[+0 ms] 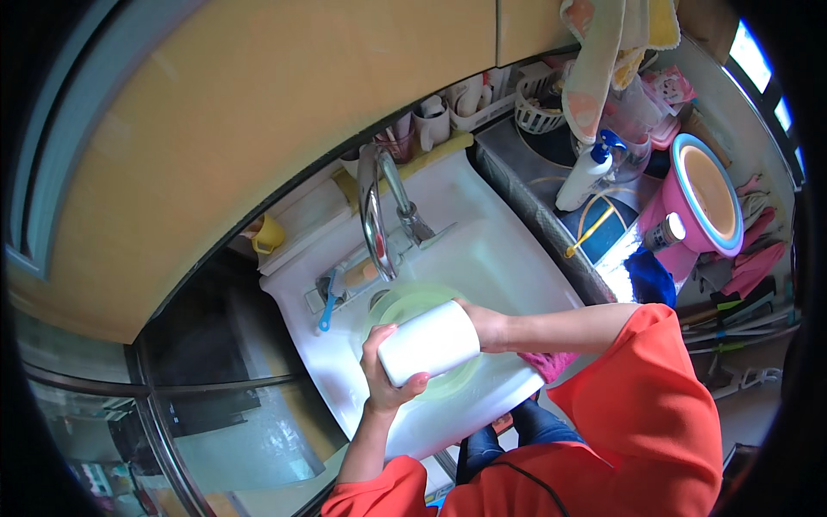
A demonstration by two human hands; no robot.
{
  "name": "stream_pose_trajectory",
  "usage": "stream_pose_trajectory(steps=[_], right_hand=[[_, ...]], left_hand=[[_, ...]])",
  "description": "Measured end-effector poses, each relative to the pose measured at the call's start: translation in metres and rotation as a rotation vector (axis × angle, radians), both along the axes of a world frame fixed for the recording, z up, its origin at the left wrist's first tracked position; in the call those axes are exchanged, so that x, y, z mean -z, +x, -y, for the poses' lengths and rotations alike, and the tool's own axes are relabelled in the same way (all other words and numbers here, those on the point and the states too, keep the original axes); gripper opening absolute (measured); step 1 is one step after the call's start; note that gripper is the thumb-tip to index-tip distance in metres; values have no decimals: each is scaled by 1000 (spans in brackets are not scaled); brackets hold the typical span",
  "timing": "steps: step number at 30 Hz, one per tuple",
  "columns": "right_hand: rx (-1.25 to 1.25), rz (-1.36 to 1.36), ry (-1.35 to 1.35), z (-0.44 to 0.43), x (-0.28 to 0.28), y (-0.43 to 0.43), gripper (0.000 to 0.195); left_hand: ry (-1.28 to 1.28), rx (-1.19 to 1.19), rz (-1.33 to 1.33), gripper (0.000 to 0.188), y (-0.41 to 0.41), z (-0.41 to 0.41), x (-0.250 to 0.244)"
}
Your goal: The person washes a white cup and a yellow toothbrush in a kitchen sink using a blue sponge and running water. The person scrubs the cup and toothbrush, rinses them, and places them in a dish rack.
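Observation:
A white cylindrical container (pixel 429 342) lies tilted between my two hands, above the sink. My left hand (pixel 386 375) grips its lower left end, thumb and fingers on either side. At the other end, my right hand (pixel 486 325) is at the container, its fingers mostly hidden behind or inside it. Below sits a pale green translucent basin (pixel 413 297) in the white sink (pixel 510 239). The chrome faucet (pixel 375 213) arches over the sink just beyond the container. I cannot tell whether water is running.
A blue-handled brush (pixel 328 310) lies on the sink ledge at left. A pink cloth (pixel 549 365) hangs at the front rim. To the right stand a spray bottle (pixel 588 174), a yellow toothbrush (pixel 589 232), a small jar (pixel 665 231) and stacked basins (pixel 707 194). A yellow cup (pixel 268 234) is at left.

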State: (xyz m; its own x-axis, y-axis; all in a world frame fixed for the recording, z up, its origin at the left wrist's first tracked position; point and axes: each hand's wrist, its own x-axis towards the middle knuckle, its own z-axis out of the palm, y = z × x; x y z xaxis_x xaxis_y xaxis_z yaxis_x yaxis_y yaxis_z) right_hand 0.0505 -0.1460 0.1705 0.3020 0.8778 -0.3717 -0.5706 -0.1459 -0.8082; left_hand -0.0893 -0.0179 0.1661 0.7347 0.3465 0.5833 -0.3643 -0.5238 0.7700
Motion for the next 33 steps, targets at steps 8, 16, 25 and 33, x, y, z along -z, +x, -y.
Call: stream_pose_trajectory(steps=[8,16,25,33], right_hand=[[-334,1729,708,7,-33,39,13],[-118,1413,571,-4,-30,19,11],[72,110,-146,-9,5,-3,21],[-475,1861,868,5,-37,36,15]], left_hand=[[-1543,368,-636,78,-2,-12,-33],[-850,-67,-419,61,-1,12,-17],[-63,0,-39,88,0,0,-3],[-1542,377,-745,69,-6,-10,-28]])
